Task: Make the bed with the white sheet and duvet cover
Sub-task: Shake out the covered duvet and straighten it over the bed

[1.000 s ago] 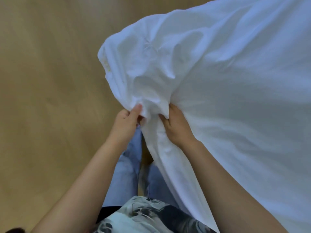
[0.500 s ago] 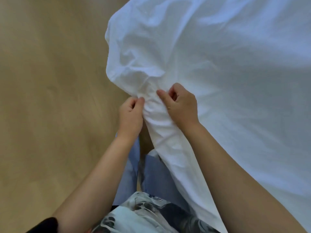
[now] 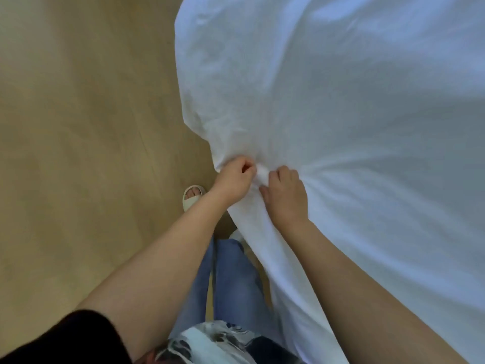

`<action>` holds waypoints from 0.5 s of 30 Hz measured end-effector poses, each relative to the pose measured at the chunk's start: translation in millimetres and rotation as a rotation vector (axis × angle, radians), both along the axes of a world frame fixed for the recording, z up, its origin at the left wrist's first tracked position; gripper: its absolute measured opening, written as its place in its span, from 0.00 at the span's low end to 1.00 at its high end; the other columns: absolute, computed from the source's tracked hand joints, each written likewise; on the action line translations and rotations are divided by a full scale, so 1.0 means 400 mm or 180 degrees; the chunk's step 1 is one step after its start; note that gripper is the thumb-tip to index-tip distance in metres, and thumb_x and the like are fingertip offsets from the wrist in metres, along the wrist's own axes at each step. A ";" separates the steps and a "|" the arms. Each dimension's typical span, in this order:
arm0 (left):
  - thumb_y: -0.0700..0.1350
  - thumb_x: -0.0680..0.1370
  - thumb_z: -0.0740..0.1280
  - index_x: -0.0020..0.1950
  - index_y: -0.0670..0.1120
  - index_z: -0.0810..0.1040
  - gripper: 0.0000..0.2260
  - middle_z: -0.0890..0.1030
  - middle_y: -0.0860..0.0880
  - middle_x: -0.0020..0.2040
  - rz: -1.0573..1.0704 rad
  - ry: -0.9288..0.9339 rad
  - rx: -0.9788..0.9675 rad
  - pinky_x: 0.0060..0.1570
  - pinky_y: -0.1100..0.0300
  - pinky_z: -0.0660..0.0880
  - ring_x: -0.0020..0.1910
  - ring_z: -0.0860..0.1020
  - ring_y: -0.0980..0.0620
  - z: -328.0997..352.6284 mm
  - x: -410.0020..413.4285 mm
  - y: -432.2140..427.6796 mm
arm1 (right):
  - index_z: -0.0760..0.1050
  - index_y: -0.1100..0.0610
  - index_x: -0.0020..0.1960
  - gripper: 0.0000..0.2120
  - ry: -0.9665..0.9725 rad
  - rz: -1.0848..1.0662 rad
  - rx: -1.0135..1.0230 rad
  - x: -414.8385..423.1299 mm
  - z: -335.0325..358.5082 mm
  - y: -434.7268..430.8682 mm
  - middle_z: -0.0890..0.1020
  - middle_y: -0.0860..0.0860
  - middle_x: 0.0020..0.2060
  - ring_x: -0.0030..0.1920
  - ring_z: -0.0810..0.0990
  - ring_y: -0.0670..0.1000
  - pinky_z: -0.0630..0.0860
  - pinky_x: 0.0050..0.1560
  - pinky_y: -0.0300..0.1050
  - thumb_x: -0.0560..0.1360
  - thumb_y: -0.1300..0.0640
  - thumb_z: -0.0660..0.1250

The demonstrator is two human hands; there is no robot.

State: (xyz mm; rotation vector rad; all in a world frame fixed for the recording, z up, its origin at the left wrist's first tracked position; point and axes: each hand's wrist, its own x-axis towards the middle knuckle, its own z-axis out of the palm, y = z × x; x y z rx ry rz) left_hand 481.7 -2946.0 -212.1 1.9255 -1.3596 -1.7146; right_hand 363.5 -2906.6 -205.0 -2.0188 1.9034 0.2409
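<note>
White, large and creased, the fabric sheet is filling the right and upper part of the head view, spreading over the pale wooden floor. The left hand and right hand are pinching its gathered edge side by side, each grip curled tight on a bunched fold. Below them the sheet is hanging beside blue denim jeans; a cream open-toed sandal is showing just left of the left wrist.

Held both bare forearms stretched forward and down, wrists close together. Curled the left hand into a fist, thumb against forefinger, pinching the white cloth. Gripped a fold just beside it with the right hand, knuckles up.
</note>
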 end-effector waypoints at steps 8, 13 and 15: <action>0.54 0.74 0.69 0.57 0.46 0.70 0.18 0.71 0.46 0.58 0.0407 -0.0126 0.0633 0.51 0.59 0.69 0.56 0.72 0.48 -0.092 -0.070 -0.038 | 0.74 0.63 0.35 0.12 -0.0583 0.0030 -0.0419 -0.057 -0.039 0.017 0.76 0.58 0.32 0.32 0.76 0.59 0.71 0.30 0.45 0.62 0.65 0.78; 0.61 0.66 0.74 0.74 0.48 0.56 0.44 0.62 0.47 0.71 0.1868 -0.0523 0.0824 0.66 0.54 0.62 0.69 0.64 0.46 -0.056 -0.104 0.059 | 0.72 0.62 0.54 0.25 -0.0126 -0.0461 -0.0391 -0.089 -0.004 0.157 0.78 0.59 0.47 0.47 0.73 0.58 0.75 0.44 0.50 0.67 0.43 0.68; 0.57 0.68 0.74 0.74 0.45 0.57 0.42 0.67 0.50 0.69 0.2116 -0.0011 0.1164 0.63 0.60 0.65 0.66 0.68 0.51 -0.042 -0.134 0.120 | 0.70 0.61 0.51 0.22 0.0135 -0.0797 -0.0202 -0.114 -0.006 0.209 0.78 0.58 0.44 0.45 0.75 0.58 0.75 0.40 0.48 0.70 0.42 0.61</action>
